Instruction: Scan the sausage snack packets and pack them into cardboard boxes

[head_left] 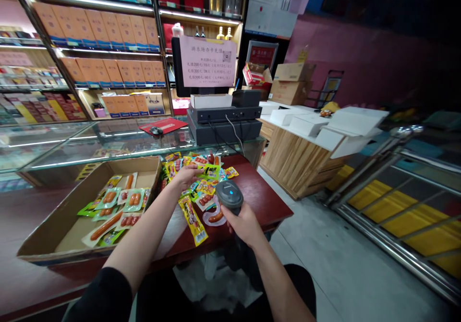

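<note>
My right hand (247, 226) is wrapped round a dark grey barcode scanner (229, 195), its head tilted over the front of the snack pile. Between the fingers of my left hand (187, 177) is a green snack packet (210, 171), held above the heap. Packaged sausages and other bright snack packets (205, 186) lie loosely on the dark red table (259, 187). A long yellow packet (193, 220) and a curved sausage in clear wrap (215, 216) lie nearest me. Left of my forearm, a shallow cardboard box (59, 226) holds several sausage packs (135, 198).
Behind the table runs a glass counter (104, 137) with a monitor covered by a paper sign (207, 63), a dark cash drawer (223, 125) and a mouse (156, 130). White boxes (306, 122) stand on a wooden cabinet at right. A metal railing (382, 202) is at far right.
</note>
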Motion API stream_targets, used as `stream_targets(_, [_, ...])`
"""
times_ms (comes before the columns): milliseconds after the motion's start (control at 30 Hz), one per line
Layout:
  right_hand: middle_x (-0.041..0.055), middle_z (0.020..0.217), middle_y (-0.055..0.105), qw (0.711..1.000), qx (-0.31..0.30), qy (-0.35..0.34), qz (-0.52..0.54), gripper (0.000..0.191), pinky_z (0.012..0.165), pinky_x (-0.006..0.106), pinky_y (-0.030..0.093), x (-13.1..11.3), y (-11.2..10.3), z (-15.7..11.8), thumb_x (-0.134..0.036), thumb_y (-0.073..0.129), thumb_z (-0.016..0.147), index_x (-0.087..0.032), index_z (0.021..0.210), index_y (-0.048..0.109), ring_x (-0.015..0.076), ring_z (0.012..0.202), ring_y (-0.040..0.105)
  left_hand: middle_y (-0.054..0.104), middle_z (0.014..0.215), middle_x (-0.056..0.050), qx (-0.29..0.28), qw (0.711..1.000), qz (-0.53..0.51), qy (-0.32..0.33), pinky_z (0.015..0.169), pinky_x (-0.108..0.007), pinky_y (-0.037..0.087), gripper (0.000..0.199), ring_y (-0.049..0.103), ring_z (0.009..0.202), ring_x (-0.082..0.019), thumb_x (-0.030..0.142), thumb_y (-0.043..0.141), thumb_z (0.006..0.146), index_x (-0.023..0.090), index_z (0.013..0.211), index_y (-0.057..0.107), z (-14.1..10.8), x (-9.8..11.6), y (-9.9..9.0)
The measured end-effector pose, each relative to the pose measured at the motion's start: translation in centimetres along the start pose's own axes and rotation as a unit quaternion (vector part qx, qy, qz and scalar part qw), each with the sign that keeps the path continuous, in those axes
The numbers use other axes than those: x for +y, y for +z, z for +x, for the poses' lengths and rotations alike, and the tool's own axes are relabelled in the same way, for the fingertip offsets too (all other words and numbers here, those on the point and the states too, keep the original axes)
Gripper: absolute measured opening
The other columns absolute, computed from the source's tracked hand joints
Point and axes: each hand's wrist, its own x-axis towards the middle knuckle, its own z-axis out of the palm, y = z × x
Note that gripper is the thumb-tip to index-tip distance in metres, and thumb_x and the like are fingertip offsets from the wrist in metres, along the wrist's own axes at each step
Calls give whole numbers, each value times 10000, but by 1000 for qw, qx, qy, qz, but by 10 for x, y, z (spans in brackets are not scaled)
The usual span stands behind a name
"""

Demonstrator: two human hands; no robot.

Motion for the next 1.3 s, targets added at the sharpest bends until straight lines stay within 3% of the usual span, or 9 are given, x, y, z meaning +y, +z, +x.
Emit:
stream_targets(167, [-30, 485, 583, 1000, 12, -17, -9, 222, 389, 246, 421, -5, 0, 3, -395, 697, 810, -193, 868, 623, 155, 369, 541, 639, 674, 0, 12, 1000, 10, 12, 495, -170, 529, 270, 629, 540, -85, -7, 821, 639, 130, 708, 600, 1, 5, 0])
stream_targets(367, [-21, 509, 606, 1000, 10, -21, -3, 253, 403, 247, 427, -5, 1, 5, -409, 705, 808, -179, 897, 650, 145, 376, 536, 677, 713, -35, -9, 1000, -1, 14, 594, -213, 578, 250, 677, 608, -120, -22, 812, 643, 118, 691, 611, -2, 6, -1])
stream_targets(567, [-48, 445, 550, 999, -36, -22, 26, 240, 378, 253, 413, -31, 6, 32, -424, 745, 757, -219, 838, 647, 152, 362, 519, 720, 743, -70, -2, 1000, -5, 29, 647, -230, 594, 167, 703, 650, -139, -27, 771, 675, 94, 737, 675, -19, 29, -21])
stream_targets(700, [-60, 425, 521, 992, -114, -2, 60, 262, 340, 244, 371, -48, 24, 57, -425, 765, 739, -239, 757, 581, 125, 319, 455, 720, 749, -62, 69, 994, 8, 80, 656, -229, 587, 183, 695, 671, -138, -15, 788, 649, 104, 738, 680, -44, 53, -58])
stream_targets(867, [-68, 405, 500, 970, -222, -17, 98, 314, 340, 223, 359, -50, 55, 76, -438, 775, 732, -239, 683, 537, 106, 314, 448, 718, 761, -60, 164, 976, 23, 144, 707, -257, 581, 227, 688, 684, -137, 35, 837, 601, 109, 722, 660, -84, 75, -129])
stream_targets(967, [-68, 402, 496, 962, -254, -15, 97, 335, 316, 231, 356, -51, 64, 82, -439, 799, 710, -240, 663, 534, 107, 297, 432, 721, 763, -48, 220, 957, 70, 178, 625, -228, 528, 319, 669, 652, -133, 145, 897, 549, 122, 770, 667, -101, 82, -168])
stream_targets(1033, [-70, 416, 498, 956, -275, -7, 107, 336, 319, 242, 383, -52, 64, 85, -443, 804, 709, -239, 674, 540, 107, 303, 432, 711, 739, -30, 254, 938, 122, 203, 568, -200, 462, 396, 634, 617, -119, 237, 922, 519, 131, 815, 681, -106, 84, -183])
stream_targets(1133, [-79, 430, 492, 955, -272, 1, 115, 313, 345, 257, 428, -54, 57, 90, -448, 796, 719, -236, 717, 566, 107, 322, 432, 668, 675, 9, 271, 914, 171, 248, 576, -192, 424, 428, 575, 595, -100, 317, 926, 509, 144, 821, 690, -104, 81, -178])
stream_targets(1300, [-50, 440, 524, 968, -235, -59, 68, 330, 354, 238, 386, -62, 37, 110, -476, 786, 716, -228, 666, 574, 105, 354, 435, 683, 718, -11, 165, 929, 216, 250, 683, -241, 474, 252, 605, 661, -138, 283, 850, 630, 174, 796, 693, -83, 56, -108])
